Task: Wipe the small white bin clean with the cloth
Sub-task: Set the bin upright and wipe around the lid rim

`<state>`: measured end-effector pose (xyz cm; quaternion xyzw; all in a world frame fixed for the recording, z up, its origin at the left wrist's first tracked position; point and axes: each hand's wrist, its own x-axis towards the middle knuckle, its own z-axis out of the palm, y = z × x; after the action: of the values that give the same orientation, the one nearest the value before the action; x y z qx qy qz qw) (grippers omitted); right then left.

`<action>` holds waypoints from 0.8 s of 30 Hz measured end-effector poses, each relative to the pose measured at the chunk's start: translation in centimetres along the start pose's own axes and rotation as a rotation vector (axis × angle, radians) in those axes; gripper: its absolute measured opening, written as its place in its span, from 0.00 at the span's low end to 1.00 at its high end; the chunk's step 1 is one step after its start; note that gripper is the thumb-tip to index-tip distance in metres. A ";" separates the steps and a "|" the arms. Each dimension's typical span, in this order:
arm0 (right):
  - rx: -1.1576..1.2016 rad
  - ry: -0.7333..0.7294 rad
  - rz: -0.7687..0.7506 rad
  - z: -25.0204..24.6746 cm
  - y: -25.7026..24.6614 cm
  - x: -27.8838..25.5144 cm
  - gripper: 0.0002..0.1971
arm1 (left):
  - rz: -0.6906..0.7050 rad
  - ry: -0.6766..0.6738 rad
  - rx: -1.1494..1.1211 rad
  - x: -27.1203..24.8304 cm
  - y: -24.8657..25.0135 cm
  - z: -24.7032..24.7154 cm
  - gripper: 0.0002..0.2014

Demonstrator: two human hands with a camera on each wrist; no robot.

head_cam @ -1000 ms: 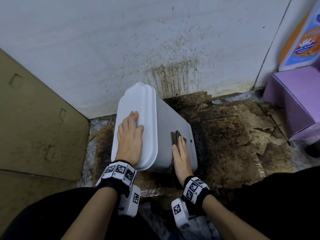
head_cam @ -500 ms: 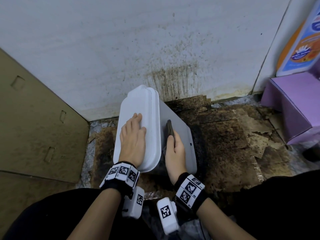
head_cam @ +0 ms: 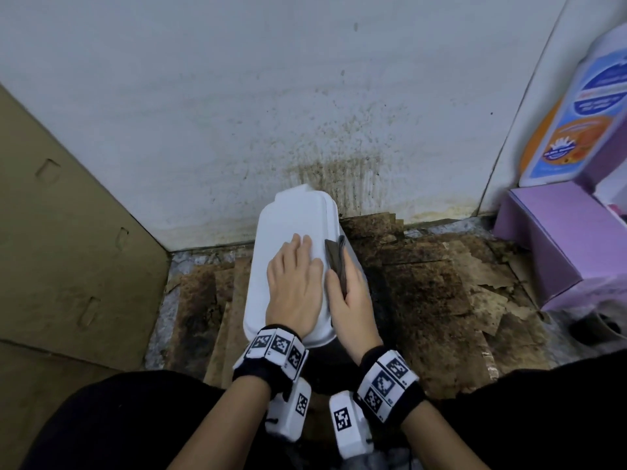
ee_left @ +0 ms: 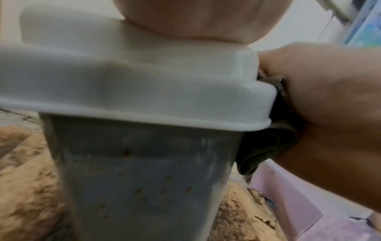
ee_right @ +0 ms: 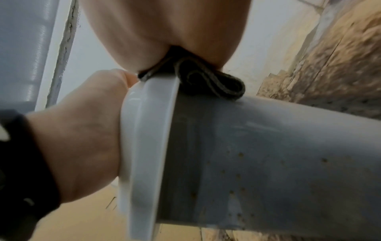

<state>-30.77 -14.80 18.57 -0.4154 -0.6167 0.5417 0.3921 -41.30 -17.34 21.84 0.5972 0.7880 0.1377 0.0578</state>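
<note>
Cloth [head_cam: 336, 262] now higher up bin [head_cam: 288, 225].

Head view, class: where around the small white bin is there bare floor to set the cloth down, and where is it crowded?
Free: stained cardboard floor between bin and purple box; narrower strip toward the cardboard panel. Crowded: the bin's right side, where the right hand presses the cloth.
</note>
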 end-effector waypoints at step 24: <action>-0.196 0.032 0.199 -7.9 -1.1 -0.5 0.35 | -0.584 -0.039 -0.653 -2.5 -1.0 1.2 0.31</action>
<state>-23.29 -12.61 20.50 -0.5195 -0.6158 0.5084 0.3040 -41.26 -19.80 20.24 0.3024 0.8376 0.3462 0.2952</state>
